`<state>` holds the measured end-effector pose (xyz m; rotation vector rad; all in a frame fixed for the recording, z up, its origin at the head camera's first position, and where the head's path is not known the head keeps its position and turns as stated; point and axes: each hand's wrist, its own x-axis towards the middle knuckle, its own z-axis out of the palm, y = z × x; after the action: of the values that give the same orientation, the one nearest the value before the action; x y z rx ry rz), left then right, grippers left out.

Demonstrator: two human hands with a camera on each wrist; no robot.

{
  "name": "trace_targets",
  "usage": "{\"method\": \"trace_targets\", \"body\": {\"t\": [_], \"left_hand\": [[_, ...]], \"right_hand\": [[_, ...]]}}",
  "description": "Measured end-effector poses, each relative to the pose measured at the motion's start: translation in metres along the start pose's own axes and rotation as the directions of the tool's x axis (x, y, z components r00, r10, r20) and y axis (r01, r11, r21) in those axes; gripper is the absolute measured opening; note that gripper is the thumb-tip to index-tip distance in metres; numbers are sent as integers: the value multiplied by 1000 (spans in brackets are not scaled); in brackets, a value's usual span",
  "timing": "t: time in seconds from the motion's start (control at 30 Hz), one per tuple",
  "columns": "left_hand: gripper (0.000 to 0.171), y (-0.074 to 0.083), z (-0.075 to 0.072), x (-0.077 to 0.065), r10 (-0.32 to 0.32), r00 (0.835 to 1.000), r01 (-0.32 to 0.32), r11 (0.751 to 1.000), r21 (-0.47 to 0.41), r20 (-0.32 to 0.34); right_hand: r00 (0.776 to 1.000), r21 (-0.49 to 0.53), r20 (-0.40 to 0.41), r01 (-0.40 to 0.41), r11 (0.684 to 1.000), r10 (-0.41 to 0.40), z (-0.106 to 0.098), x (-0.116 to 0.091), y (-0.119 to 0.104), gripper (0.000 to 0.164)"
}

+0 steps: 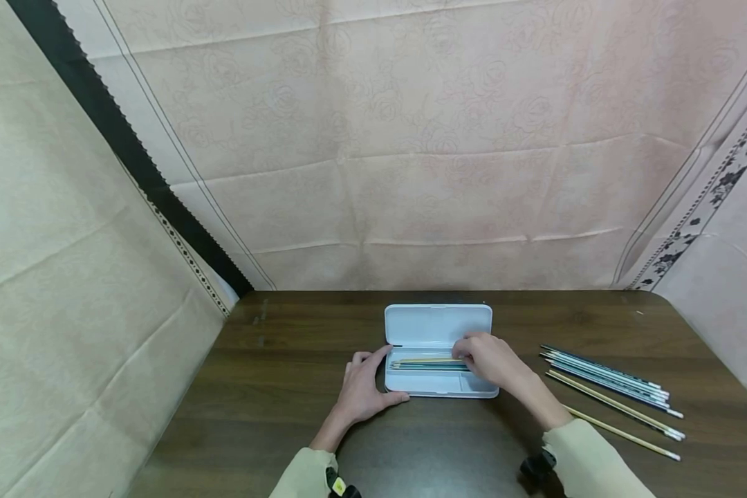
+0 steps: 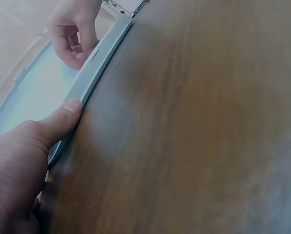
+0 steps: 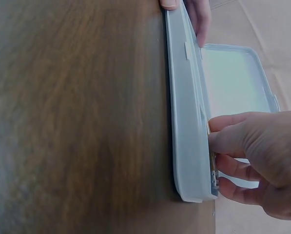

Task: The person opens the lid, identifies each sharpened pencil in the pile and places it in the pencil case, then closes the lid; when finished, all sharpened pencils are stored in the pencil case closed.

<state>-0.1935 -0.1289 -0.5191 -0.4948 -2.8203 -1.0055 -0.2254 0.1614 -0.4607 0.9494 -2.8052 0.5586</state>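
Both your hands are at the pale blue pencil case [image 1: 436,395], lying on the brown counter [image 1: 255,415], its lid [image 1: 438,325] raised behind, smooth and round-cornered. Your left hand [image 1: 362,391], thumb and fingers spread apart, grips the left end. Your right hand [image 1: 490,358], fingers curled in, pinches a slim yellow pencil [image 1: 425,360] inside, beside bluish-green pencils [image 1: 428,367]. To the right lie loose pencils [image 1: 606,377], bluish-green and yellow, with whitish ends.

Counter [image 1: 249,415]: brown wood-grain. Open pale-blue case [image 1: 438,325], far middle. Right: dark pencils [image 1: 606,377] side by side; yellow pencils [image 1: 616,406] nearer.
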Motion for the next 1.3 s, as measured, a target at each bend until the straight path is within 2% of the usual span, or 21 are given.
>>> {"method": "trace_targets", "body": {"t": [0.4, 0.7, 0.87, 1.07, 1.2, 1.3], "left_hand": [[96, 0, 0, 0, -7, 1000, 7, 1000, -2, 1], [96, 0, 0, -1, -9, 1000, 9, 1000, -5, 0], [97, 1, -1, 0, -10, 1000, 10, 1000, -2, -2], [97, 1, -2, 0, -11, 1000, 11, 1000, 1, 1], [97, 1, -1, 0, -11, 1000, 11, 1000, -1, -1], [96, 1, 0, -1, -10, 1000, 10, 1000, -1, 1]], "right_hand": [[1000, 24, 0, -15, 1000, 15, 4, 1, 0, 19], [995, 46, -48, -86, 995, 88, -7, -11, 10, 14], [986, 48, -114, -118, 992, 123, -20, -29, 23, 15], [972, 56, -173, -154, 986, 162, -38, -61, 42, 18], [960, 16, -252, -118, 993, 119, -47, -85, 58, 19], [938, -36, -342, -66, 997, 49, -50, -102, 70, 24]]}}
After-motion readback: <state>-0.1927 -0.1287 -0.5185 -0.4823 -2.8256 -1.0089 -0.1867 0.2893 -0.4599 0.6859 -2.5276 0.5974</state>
